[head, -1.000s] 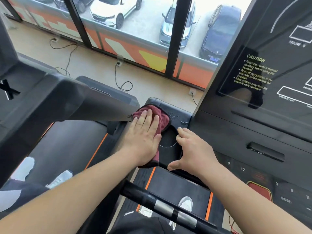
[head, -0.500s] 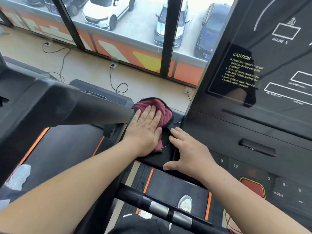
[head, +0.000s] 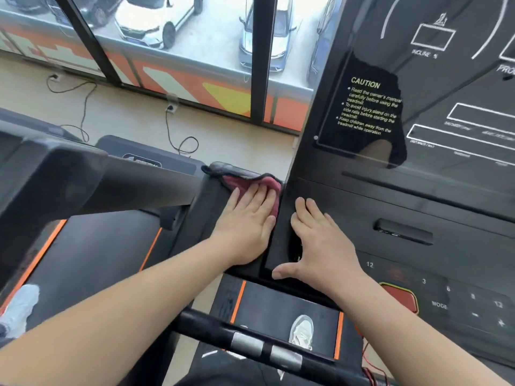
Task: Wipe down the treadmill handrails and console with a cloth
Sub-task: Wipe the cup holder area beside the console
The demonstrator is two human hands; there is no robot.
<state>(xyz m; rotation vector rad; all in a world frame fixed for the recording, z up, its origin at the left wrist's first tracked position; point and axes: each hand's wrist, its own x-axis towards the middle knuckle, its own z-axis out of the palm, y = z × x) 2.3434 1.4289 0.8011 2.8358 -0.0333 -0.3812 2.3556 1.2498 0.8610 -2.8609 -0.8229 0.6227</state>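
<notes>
Left hand (head: 248, 222) at frame centre lies flat, fingers straight and together, palm down on a dark red cloth (head: 269, 183). Nothing is grasped; it just presses the cloth. The cloth lies on the black side panel (head: 207, 215) to the left of the treadmill console (head: 418, 196). Most of it is under the hand, and a bunched edge sticks out past the fingertips and touches the console's left edge.

Right hand (head: 320, 246), just right of centre, is also flat and released, with fingers straight and thumb spread toward the bottom. It rests on the console's lower left corner, near the left hand but not touching it or the cloth.

Yellow CAUTION label (head: 367, 107) sits upper right on the console's glossy screen. Red button (head: 401, 298) and number keys are at lower right. Black handlebar (head: 250, 345) with silver grip sensors runs across bottom centre, with the treadmill belt (head: 278, 305) with orange stripes behind it and a white shoe (head: 302, 331) on the belt.

Neighbouring treadmill (head: 55, 179) fills the left of the frame. Window (head: 178, 65) runs across the top with parked cars outside. Power cables (head: 83, 107) lie on the floor at upper left.
</notes>
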